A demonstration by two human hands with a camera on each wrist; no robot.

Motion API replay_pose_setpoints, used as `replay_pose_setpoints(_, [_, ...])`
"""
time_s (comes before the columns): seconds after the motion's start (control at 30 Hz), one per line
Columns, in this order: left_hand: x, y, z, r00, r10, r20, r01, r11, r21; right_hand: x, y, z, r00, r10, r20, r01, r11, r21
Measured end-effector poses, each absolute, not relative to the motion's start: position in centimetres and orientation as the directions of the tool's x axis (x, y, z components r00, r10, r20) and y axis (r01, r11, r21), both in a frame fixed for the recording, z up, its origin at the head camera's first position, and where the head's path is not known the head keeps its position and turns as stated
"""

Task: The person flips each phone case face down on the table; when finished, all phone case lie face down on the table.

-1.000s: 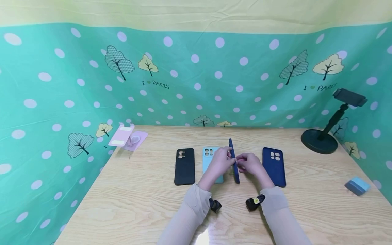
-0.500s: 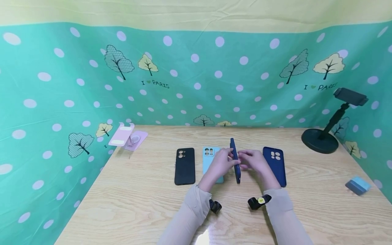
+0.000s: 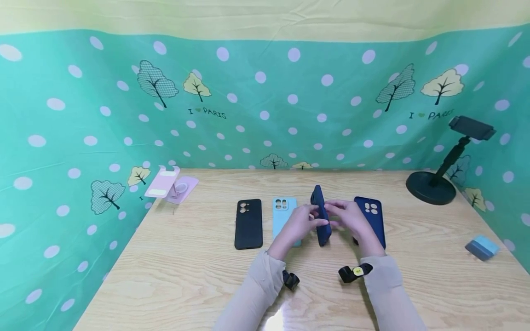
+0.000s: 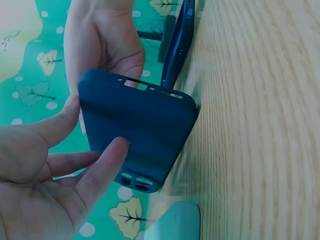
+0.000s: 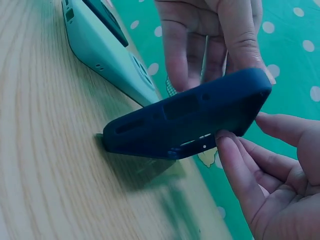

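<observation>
Polka-dot teal cloth is backing a pale wooden worktop. Both hands are holding a navy case on edge at centre, one long side resting on the wood, probably so the worktop is bearing its weight while the hands are tilting it. The left hand is pinching it, thumb on one face, fingers on the back near the lens cutout. The right hand is bracing the opposite side, fingertips under the raised edge. Flat in a row: a black case, a light blue case, a second navy case. A pink stand is sitting far left, a black holder far right.
</observation>
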State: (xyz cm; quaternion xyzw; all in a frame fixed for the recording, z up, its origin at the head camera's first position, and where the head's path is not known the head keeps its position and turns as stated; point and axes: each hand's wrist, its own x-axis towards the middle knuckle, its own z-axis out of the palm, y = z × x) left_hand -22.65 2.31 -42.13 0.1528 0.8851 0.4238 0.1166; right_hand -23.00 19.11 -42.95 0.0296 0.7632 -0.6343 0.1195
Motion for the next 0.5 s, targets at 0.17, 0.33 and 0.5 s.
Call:
replay_pose_setpoints(0.17, [-22.8,2.5,-42.5,-0.916,0.389,-0.098,0.182,0.619,0.764,-22.9,19.3,-42.8,-0.97,-0.1,-0.223,0.195,0.233,-0.953])
replay_pose_setpoints(0.33, [-22.8,2.6,-42.9,-0.906,0.398,-0.147,0.164,0.648,0.744,-22.9,19.7,-42.7,-0.973,-0.093,-0.21,0.182,0.244,-0.952])
replay_pose_setpoints(0.5, [-22.8,2.6,-43.4,-0.891,0.408,-0.199,0.155,0.685,0.712,-22.9,20.2,-42.7,-0.976,-0.071,-0.206,0.178,0.288,-0.941])
